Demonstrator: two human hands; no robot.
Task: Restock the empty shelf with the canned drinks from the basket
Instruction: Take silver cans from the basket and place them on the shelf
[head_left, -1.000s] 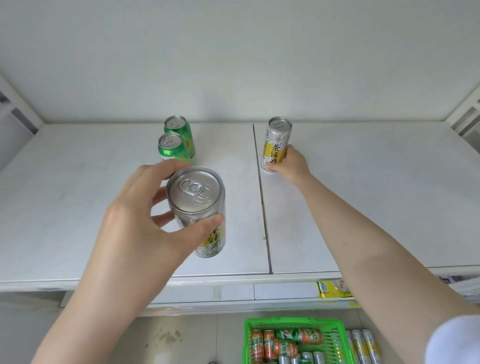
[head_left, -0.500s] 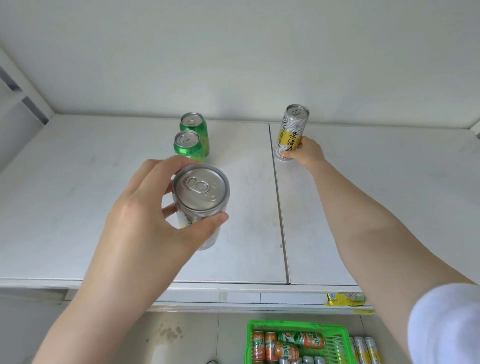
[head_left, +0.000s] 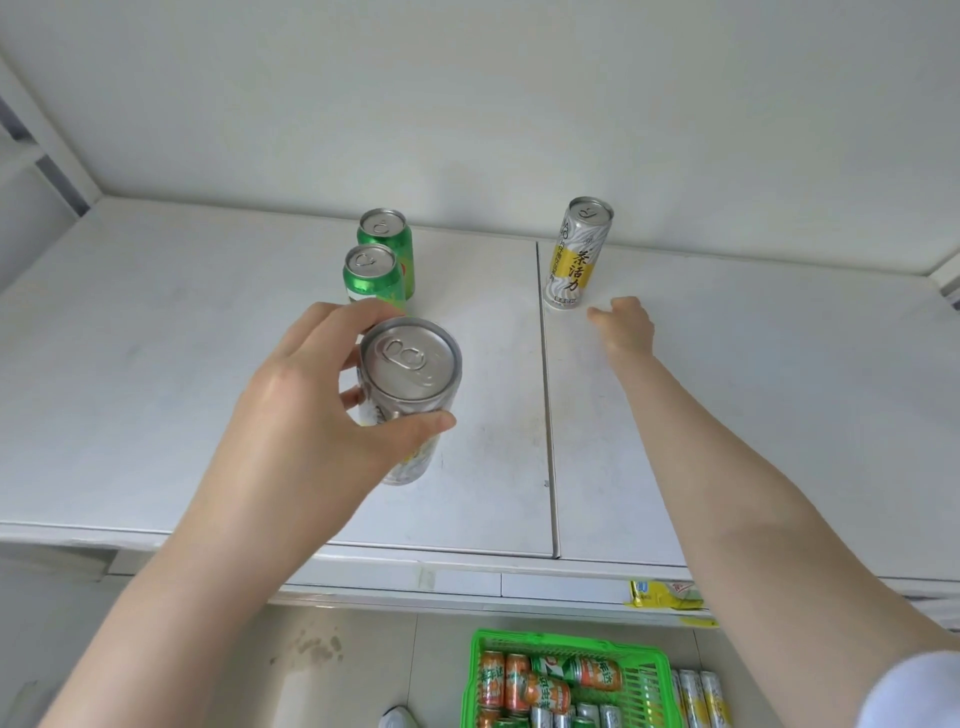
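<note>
- Below the front edge of the flat white metal shelf, a green plastic basket holds orange and silver cans.
- Over the shelf's left half, your left hand grips a silver-topped yellow-and-white drink can, with thumb and fingers curled round it.
- Farther back, on the shelf's right half, your right hand is loosely open and holds nothing. It is just beside an upright tall yellow-and-silver can.
- Near the shelf's back edge, a front green can stands upright with a rear green can directly behind it.

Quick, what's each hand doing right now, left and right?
Left hand: closed around a silver can, held over the shelf.
Right hand: open, holding nothing, beside the standing yellow can.
</note>
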